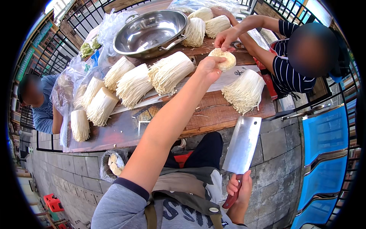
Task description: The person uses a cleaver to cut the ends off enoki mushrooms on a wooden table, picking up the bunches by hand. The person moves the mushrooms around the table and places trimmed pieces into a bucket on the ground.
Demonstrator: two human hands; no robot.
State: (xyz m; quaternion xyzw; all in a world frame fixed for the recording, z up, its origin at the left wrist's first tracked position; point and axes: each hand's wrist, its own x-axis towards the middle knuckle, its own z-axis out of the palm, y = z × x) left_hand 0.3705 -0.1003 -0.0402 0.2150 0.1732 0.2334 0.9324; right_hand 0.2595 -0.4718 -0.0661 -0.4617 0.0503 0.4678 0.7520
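Note:
My left hand (211,67) reaches across the table and grips a round cut-off base of enoki mushrooms (228,60). A co-worker's hand (226,38) is at the upper edge of that same piece. Low on the right, my right hand (241,186) grips the dark red handle of a cleaver (243,146), its broad blade pointing up and away from me. Beyond the blade tip, a trimmed enoki bundle (245,90) lies on the wooden table (208,114). Larger enoki bundles (173,71) lie left of my forearm.
A steel basin (151,31) stands at the back, with more enoki bundles (194,31) beside it. Clear plastic bags (67,86) cover the left side. A lined bin (113,166) below holds cut bases. Blue seats (324,137) stand at right. Another person (47,106) is at left.

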